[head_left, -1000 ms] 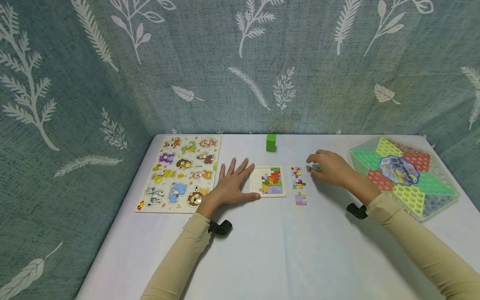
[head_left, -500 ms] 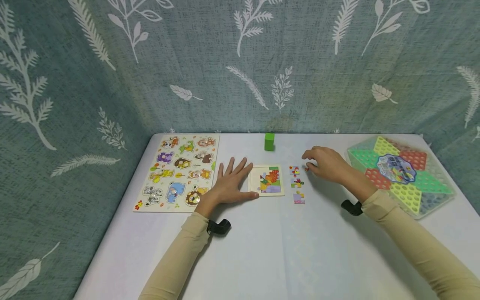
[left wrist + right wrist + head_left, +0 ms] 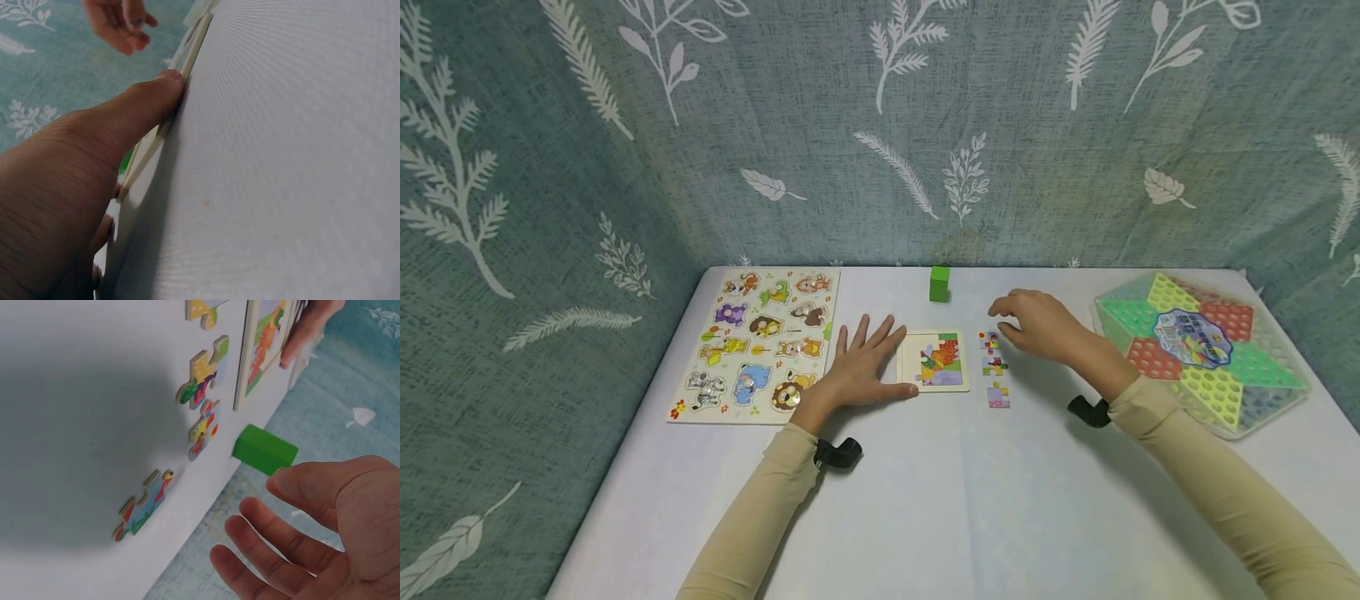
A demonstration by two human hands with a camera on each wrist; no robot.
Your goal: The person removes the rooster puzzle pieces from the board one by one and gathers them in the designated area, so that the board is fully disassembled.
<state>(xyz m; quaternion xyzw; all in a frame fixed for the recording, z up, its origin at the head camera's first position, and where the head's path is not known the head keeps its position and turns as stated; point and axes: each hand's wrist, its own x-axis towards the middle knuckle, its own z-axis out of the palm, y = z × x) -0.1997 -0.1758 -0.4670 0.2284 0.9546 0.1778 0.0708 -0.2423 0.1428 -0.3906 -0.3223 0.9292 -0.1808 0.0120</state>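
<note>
My left hand (image 3: 863, 373) lies with fingers spread at the left side of a small wooden jigsaw tray (image 3: 967, 377); its thumb rests along the tray's near edge. Part of a colourful picture is assembled inside. Right of the tray, loose jigsaw pieces stand in a column: a top piece (image 3: 988, 341), a middle piece (image 3: 996, 366) and a lower piece (image 3: 998, 395). Just beside and above the top one hovers my right hand (image 3: 1037, 327), fingers loosely bent and nothing between them. Another jigsaw piece (image 3: 144, 503) shows in the right wrist view, hidden under that hand in the head view.
A green block (image 3: 939, 284) stands behind the tray near the back edge. On the left lies an animal puzzle board (image 3: 827, 287). A clear hexagonal box (image 3: 1206, 350) with coloured triangles sits at the right. Patterned fabric (image 3: 820, 208) hangs behind the table.
My right hand has shifted left, from over the rightmost piece to beside the top piece of the column, its fingertips now empty. The left hand stays in place on the tray.
</note>
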